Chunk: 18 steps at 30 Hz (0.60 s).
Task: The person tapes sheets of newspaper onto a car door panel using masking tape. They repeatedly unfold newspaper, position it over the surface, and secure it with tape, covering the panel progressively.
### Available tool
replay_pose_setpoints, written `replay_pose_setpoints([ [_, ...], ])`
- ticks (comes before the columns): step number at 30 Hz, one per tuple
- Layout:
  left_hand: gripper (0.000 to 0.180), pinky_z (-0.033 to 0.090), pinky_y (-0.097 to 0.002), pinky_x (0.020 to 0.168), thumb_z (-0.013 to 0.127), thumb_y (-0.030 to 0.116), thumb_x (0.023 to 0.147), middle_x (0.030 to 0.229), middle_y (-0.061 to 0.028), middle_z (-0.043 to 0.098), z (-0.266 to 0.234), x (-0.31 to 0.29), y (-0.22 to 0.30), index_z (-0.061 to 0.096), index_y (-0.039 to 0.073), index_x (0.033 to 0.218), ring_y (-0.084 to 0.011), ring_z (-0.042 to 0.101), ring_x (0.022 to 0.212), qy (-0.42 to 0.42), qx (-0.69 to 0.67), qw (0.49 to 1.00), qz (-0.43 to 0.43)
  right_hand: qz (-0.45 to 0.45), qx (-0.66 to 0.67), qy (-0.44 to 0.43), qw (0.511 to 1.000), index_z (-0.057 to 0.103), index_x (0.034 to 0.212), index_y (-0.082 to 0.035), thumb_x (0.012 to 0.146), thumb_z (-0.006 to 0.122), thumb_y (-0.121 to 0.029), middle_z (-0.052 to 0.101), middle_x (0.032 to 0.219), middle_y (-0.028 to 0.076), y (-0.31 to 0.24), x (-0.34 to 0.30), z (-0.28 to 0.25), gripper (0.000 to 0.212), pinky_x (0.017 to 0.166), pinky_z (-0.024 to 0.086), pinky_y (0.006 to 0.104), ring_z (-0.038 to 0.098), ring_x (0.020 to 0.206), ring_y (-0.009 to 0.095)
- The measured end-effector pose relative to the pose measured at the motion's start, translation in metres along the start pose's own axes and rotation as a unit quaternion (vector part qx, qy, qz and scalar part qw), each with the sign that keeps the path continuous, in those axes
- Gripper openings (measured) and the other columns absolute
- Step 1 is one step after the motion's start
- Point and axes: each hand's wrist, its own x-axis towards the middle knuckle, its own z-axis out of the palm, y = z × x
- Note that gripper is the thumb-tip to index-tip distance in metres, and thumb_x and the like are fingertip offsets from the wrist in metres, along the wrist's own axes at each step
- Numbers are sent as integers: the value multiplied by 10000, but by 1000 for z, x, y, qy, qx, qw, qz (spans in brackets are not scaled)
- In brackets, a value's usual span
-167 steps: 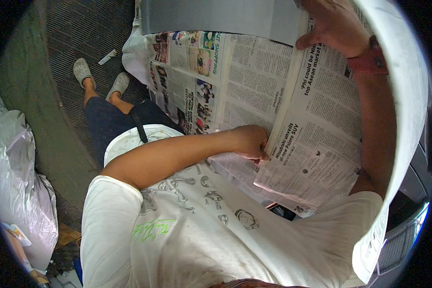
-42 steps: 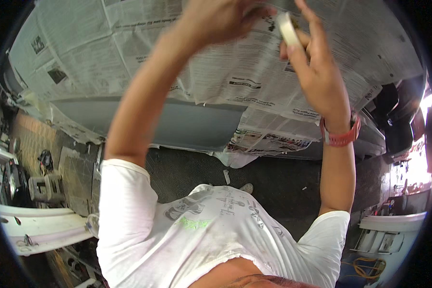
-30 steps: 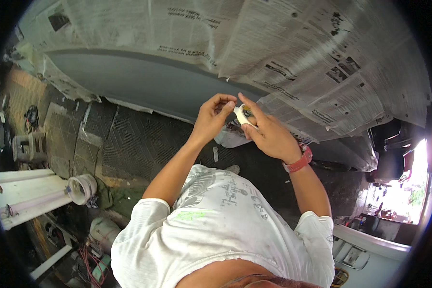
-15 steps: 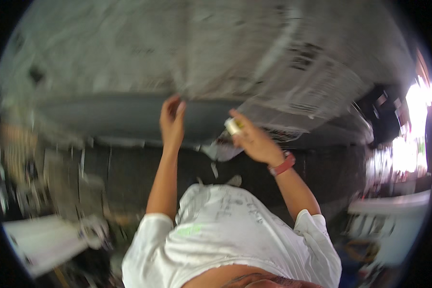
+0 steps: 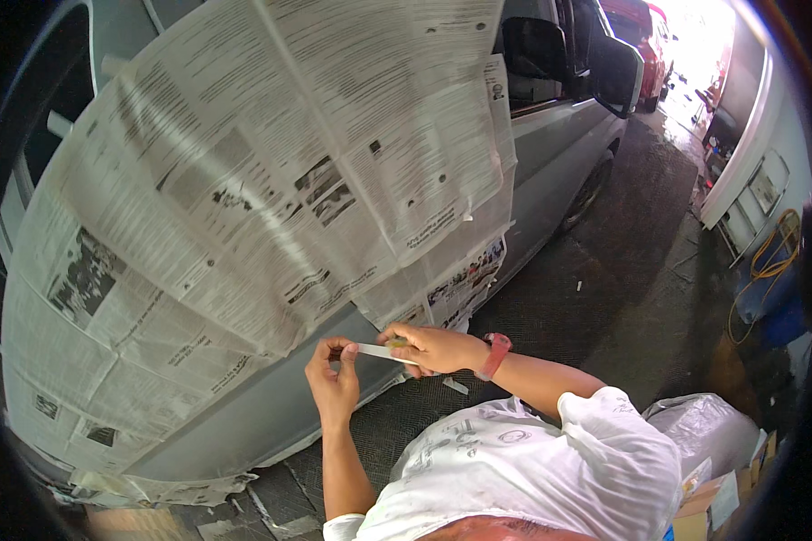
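A short strip of white masking tape (image 5: 375, 351) stretches between my two hands. My left hand (image 5: 334, 383) is closed, its thumb and fingertips pinching one end of the strip. My right hand (image 5: 444, 350), with a red watch on the wrist, is closed around the tape roll (image 5: 396, 343); its fingers cover most of the roll. Both hands are in front of the lower side of a grey vehicle (image 5: 266, 401). Above them, newspaper sheets (image 5: 244, 153) cover the vehicle's side, leaving a bare grey band below their lower edge.
The vehicle's black side mirror (image 5: 617, 77) juts out at the upper right, with a front wheel (image 5: 590, 191) below. A red vehicle (image 5: 630, 32) stands farther off. Along the right are a yellow cord (image 5: 774, 257) and a silvery covered bundle (image 5: 702, 431). Dark textured floor (image 5: 595, 307) runs alongside.
My hands have come together from apart, and a tape strip now spans them. The view has swung, bringing the mirror and the floor at right into sight. The roll stays in my right hand.
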Motion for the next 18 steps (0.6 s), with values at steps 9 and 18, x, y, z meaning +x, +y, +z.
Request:
replay_pose_setpoints([
  [9, 146, 482, -266, 734, 625, 162, 1157, 942, -1, 664, 51, 138, 112, 674, 35, 1103, -94, 582, 810, 101, -55, 976, 184, -443, -203, 348, 801, 730, 1201, -132, 978, 808, -145, 784, 889, 82, 17, -58, -35, 237, 648, 581, 429, 762, 738, 304],
  [18, 303, 544, -452, 910, 538, 297, 1186, 1121, -189, 737, 194, 320, 271, 648, 20, 1237, -349, 715, 1004, 36, 258, 885, 387, -89, -144, 495, 852, 743, 1093, -87, 1041, 706, -170, 761, 835, 152, 137, -169, -169, 104, 663, 609, 481, 768, 747, 395],
])
